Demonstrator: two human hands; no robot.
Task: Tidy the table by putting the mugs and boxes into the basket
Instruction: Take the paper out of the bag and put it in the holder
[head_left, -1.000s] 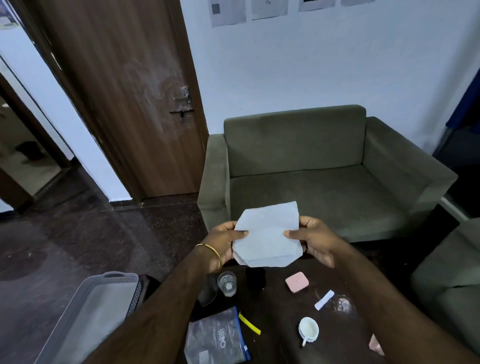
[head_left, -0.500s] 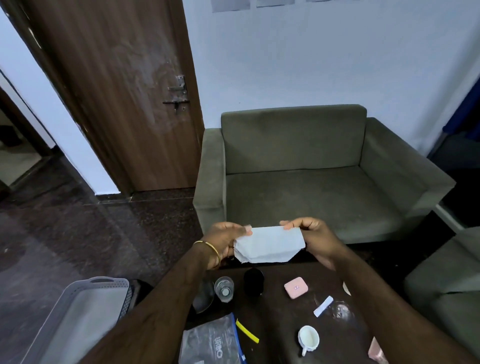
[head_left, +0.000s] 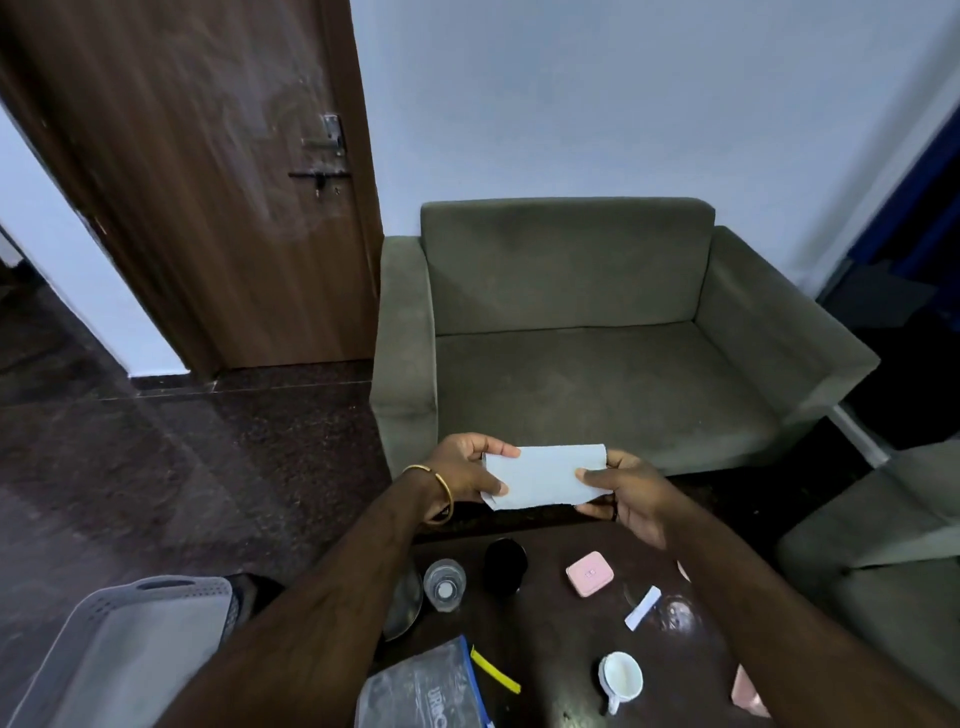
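Both hands — left hand (head_left: 462, 470), right hand (head_left: 626, 491) — hold a folded paper (head_left: 543, 475) with their fingers. The basket (head_left: 98, 639) looks empty; the white mug (head_left: 621, 678) and pink box (head_left: 589, 573) wait on the bench (head_left: 561, 639) — nothing done yet.

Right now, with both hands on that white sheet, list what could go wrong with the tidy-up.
1. Both the left hand and the right hand are taken up by the white sheet, so neither is free for the white mug or the pink box.
2. The forearms cross low over the table; lowering them could knock the clear cup or the black cup.
3. The grey basket sits off the table's left side, so each item needs a carry across.
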